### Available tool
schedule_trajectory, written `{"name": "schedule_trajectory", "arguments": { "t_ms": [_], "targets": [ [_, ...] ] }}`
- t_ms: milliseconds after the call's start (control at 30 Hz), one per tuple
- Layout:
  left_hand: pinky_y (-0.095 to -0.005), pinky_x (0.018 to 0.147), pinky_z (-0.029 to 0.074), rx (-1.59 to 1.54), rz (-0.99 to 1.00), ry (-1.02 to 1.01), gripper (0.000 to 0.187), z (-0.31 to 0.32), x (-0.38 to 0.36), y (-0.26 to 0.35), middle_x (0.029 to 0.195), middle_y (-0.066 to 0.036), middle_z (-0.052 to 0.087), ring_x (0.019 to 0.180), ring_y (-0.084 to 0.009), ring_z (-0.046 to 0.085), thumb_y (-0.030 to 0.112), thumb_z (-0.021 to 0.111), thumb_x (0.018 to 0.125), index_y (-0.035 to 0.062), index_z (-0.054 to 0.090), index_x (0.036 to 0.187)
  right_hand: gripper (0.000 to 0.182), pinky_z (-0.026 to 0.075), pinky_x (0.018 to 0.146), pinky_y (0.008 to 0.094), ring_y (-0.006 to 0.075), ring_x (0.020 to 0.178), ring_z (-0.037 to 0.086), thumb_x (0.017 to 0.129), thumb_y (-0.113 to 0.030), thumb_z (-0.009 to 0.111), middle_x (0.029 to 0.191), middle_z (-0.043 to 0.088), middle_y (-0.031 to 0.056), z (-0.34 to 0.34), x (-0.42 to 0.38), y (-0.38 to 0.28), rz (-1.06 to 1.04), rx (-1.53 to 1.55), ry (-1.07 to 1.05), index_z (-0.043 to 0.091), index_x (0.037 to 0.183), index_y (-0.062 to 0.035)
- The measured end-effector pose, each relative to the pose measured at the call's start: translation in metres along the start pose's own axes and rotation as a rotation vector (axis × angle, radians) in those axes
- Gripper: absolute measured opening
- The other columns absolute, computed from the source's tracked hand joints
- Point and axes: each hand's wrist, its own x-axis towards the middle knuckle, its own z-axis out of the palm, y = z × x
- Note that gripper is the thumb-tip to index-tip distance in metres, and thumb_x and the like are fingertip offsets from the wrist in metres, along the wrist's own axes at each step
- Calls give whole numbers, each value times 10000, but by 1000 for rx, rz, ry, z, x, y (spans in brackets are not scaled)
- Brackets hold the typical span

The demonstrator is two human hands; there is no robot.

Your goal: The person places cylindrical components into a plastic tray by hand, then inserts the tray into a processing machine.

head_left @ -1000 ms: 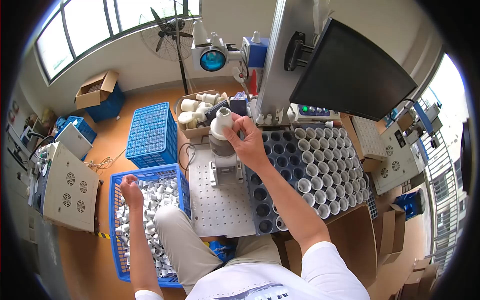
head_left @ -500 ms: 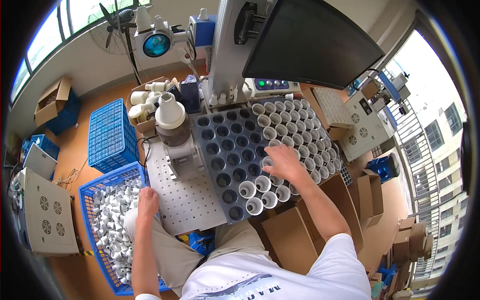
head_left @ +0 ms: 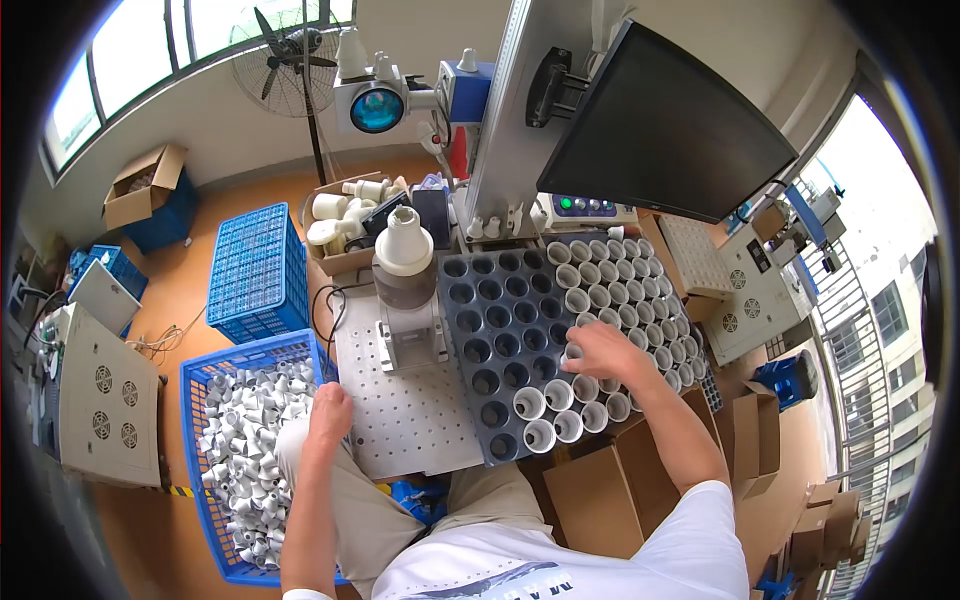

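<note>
My right hand (head_left: 606,353) is over the dark tray (head_left: 484,412) of round holes. Its fingers are closed at the rim of a white plastic cup (head_left: 572,351), partly hidden by them. More white cups (head_left: 541,435) fill the tray's right side and front corner, while holes on the left side show dark. My left hand (head_left: 330,411) is curled closed above my knee, beside the blue basket (head_left: 187,420) heaped with small white-grey cone-shaped pieces (head_left: 245,440). Whatever its fingers may hold is hidden.
A perforated metal plate (head_left: 385,425) carries a fixture with a white cone (head_left: 403,245) on top. Behind stand a lens head (head_left: 377,110), a metal column (head_left: 500,120) and a monitor (head_left: 670,120). A blue crate (head_left: 258,270) is at left; cardboard boxes (head_left: 597,500) stand below the tray.
The view has shifted, so the scene sits lower and farther right. My right hand stays at about the same tray spot, fingers at the cup. My left hand remains closed by the basket.
</note>
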Motion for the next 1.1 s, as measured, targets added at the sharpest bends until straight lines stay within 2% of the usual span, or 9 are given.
{"name": "schedule_trajectory", "arguments": {
  "t_ms": [67, 100, 167, 233, 300, 467, 567, 667, 1100],
  "targets": [
    [-506, 787, 445, 40, 39, 26, 147, 1, -2, 3, 848, -257, 586, 864, -440, 546, 82, 504, 822, -42, 564, 770, 430, 491, 844, 445, 356, 953, 627, 747, -317, 728, 980, 670, 162, -21, 2, -6, 23, 185, 146, 628, 1024, -4],
    [-511, 790, 447, 96, -21, -114, 160, 0, 5, 0, 838, -271, 586, 865, -447, 553, 86, 506, 816, -55, 561, 763, 438, 497, 842, 441, 355, 944, 634, 743, -312, 723, 979, 672, 164, -30, 6, -12, 34, 284, 216, 628, 1039, -3],
    [-517, 794, 447, 76, 4, -14, 169, -4, 1, 13, 844, -283, 590, 867, -455, 559, 91, 511, 808, -62, 561, 755, 464, 505, 788, 389, 292, 860, 640, 727, -296, 720, 909, 664, 135, -36, 24, -24, 11, 486, 287, 606, 1076, -12],
    [-517, 797, 448, 76, -15, -32, 173, -6, 1, 16, 842, -285, 592, 870, -455, 562, 93, 513, 802, -65, 561, 748, 470, 501, 750, 361, 247, 797, 630, 717, -287, 725, 858, 646, 113, -20, 58, -28, -47, 669, 367, 587, 1072, -12],
    [-518, 798, 450, 71, -22, -62, 177, -7, 1, 17, 836, -285, 594, 872, -454, 564, 95, 515, 796, -67, 561, 740, 400, 483, 714, 319, 193, 729, 576, 690, -227, 726, 797, 599, 92, 5, 93, -40, -79, 830, 485, 542, 982, -25],
    [-523, 794, 452, 77, -31, -56, 183, -10, -2, 22, 814, -284, 597, 870, -451, 569, 101, 522, 780, -68, 564, 724, 328, 454, 667, 341, 214, 688, 514, 691, -185, 713, 728, 509, 83, 52, 140, -65, -29, 865, 844, 468, 853, -40],
    [-518, 799, 452, 105, -40, -77, 180, -10, 0, 23, 822, -279, 597, 874, -446, 569, 101, 523, 776, -66, 564, 724, 357, 436, 648, 301, 180, 682, 453, 692, -148, 727, 752, 497, 62, 55, 138, -64, -46, 892, 844, 391, 769, -54],
    [-502, 808, 453, 135, -54, -110, 175, -6, 2, 22, 836, -266, 596, 885, -434, 567, 102, 524, 771, -63, 564, 728, 342, 430, 638, 345, 213, 665, 449, 693, -193, 742, 715, 465, 68, 63, 140, -56, -89, 910, 862, 455, 789, -33],
    [-480, 832, 455, 117, -30, -96, 165, -8, 0, 28, 853, -257, 594, 906, -420, 565, 92, 521, 763, -65, 564, 735, 355, 422, 625, 330, 186, 650, 431, 718, -205, 757, 691, 452, 45, 59, 135, -58, -92, 965, 844, 447, 754, -34]
  ]
}}
